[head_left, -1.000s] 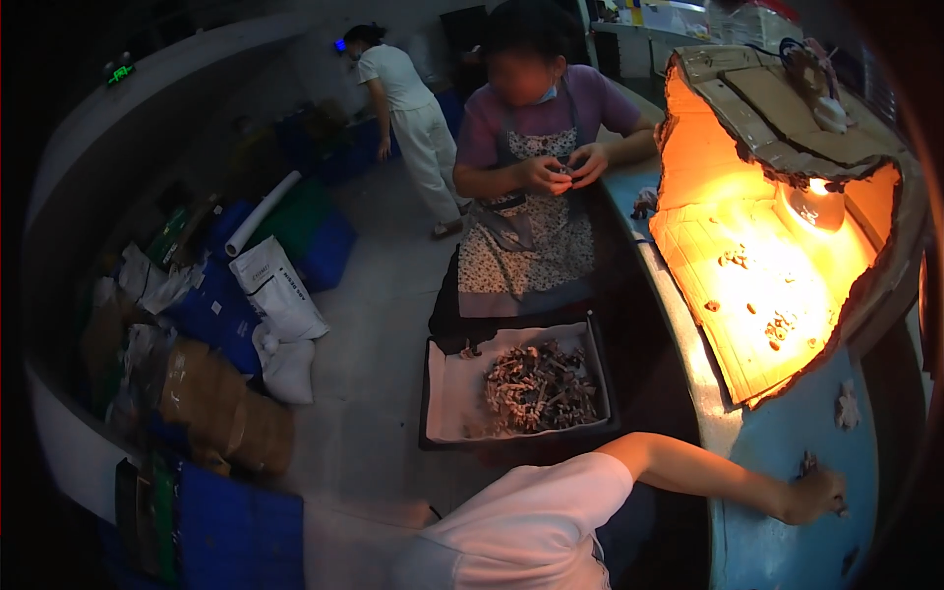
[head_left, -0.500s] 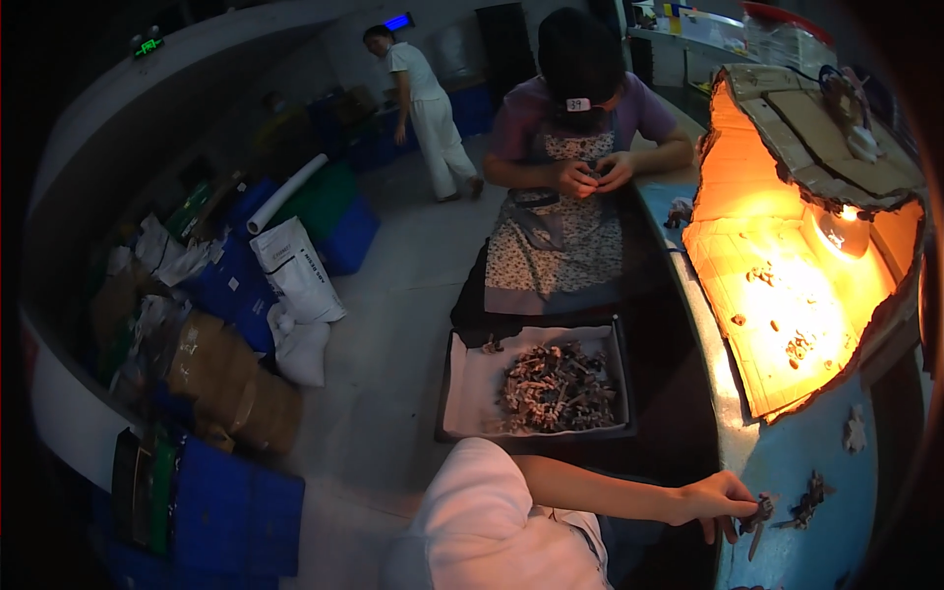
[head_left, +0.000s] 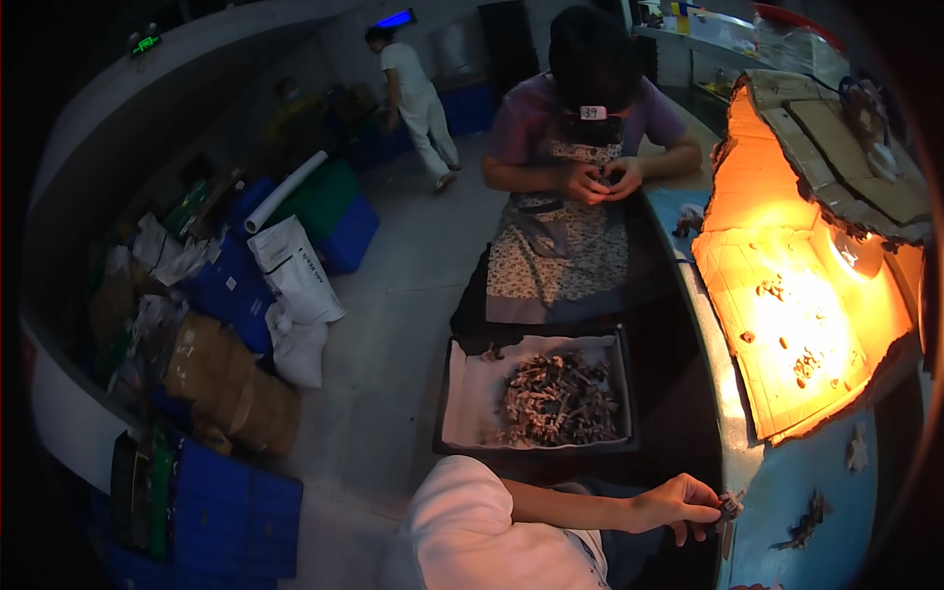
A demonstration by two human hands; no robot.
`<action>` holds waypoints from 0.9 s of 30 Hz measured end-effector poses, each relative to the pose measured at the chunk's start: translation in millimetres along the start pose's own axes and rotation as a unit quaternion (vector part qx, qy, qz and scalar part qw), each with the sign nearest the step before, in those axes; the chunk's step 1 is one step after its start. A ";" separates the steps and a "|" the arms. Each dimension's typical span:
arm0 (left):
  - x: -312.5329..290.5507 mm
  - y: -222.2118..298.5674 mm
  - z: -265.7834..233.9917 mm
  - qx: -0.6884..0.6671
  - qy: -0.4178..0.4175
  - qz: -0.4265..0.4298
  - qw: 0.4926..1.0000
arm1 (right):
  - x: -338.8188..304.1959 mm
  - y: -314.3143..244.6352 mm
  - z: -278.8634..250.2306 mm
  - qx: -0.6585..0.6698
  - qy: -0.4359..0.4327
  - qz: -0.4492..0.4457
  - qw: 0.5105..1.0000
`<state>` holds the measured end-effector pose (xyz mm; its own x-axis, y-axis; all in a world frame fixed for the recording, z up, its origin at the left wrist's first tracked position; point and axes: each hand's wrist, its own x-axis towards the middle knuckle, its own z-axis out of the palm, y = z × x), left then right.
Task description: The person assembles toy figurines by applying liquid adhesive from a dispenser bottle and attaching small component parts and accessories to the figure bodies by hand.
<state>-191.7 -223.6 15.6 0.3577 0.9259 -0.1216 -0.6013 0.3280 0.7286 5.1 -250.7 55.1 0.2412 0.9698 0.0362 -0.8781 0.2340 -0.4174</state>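
Observation:
My left hand [head_left: 676,505] is closed, pinching a small dark knobbly piece [head_left: 729,506] between thumb and fingertips at the near edge of the blue tabletop [head_left: 777,482]. A thin strip hangs below that piece; its exact kind is too small to tell. Another dark, branching piece [head_left: 808,521] lies on the tabletop to the right of the hand. Beyond my forearm, a white-lined tray [head_left: 472,403] holds a heap of small brown and grey pieces [head_left: 559,398]. My right hand does not show; a pinkish sliver at the bottom edge is too small to make out.
A cardboard box [head_left: 733,324] with ragged edges stands on the table, a glowing bulb [head_left: 857,258] inside over small scattered pieces. Opposite, a co-worker [head_left: 590,147] in an apron handles something small. Another person [head_left: 418,103] stands farther back. Sacks [head_left: 295,270], cartons [head_left: 231,388] and blue bins [head_left: 236,521] line the left.
My left hand has moved left with the piece, from over the tabletop to its edge. The view has shifted slightly. The person at the back has turned and moved a little.

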 end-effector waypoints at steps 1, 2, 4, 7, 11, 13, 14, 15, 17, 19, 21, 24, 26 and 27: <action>-2.2 1.9 -1.0 -0.007 0.004 0.000 1.000 | -0.1 2.5 4.0 -0.002 0.001 0.005 1.000; -2.6 3.4 1.7 0.016 0.008 0.015 1.000 | -1.4 2.4 8.4 -0.001 0.002 0.003 1.000; -5.4 6.5 5.8 0.033 0.006 0.020 0.999 | -6.9 1.1 19.6 -0.106 0.093 -0.022 0.990; -9.1 13.4 6.1 0.106 0.043 0.098 0.989 | -1.5 3.1 -10.7 0.042 -0.075 0.034 0.996; -12.3 27.6 1.8 0.235 0.083 0.202 0.947 | -5.7 18.4 1.5 -0.054 0.085 -0.125 0.987; -14.8 31.7 -5.9 0.300 0.103 0.213 0.924 | -9.2 22.3 5.4 -0.234 0.029 -0.159 0.959; -12.6 30.4 -9.8 0.312 0.111 0.239 0.913 | -5.0 27.5 14.9 -0.250 0.056 -0.183 0.949; -7.0 27.0 -13.7 0.347 0.108 0.263 0.894 | 1.8 33.1 24.2 -0.386 0.040 -0.268 0.882; 2.7 27.3 -14.7 0.378 0.065 0.297 0.875 | 1.3 32.8 29.2 -0.524 0.039 -0.341 0.780; 7.6 24.8 -14.2 0.392 0.045 0.314 0.863 | -5.5 29.3 33.5 -0.586 0.041 -0.302 0.751; 10.0 25.1 -12.1 0.408 0.044 0.339 0.847 | -8.5 29.0 43.8 -0.598 0.064 -0.288 0.745; 11.9 31.2 -11.1 0.469 0.059 0.373 0.798 | -10.9 32.2 43.3 -0.631 0.051 -0.309 0.709; 12.8 35.5 -12.4 0.504 0.065 0.388 0.769 | -11.5 35.2 39.2 -0.633 0.027 -0.338 0.696; 13.1 37.0 -13.4 0.503 0.067 0.385 0.771 | -10.6 36.1 39.8 -0.635 0.027 -0.335 0.696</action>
<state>-218.7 -196.8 31.9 0.0537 0.8067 0.5885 0.2836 -0.5774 0.7656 -45.6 -249.8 75.8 0.4657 0.6604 0.5891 0.5035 0.3497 -0.7901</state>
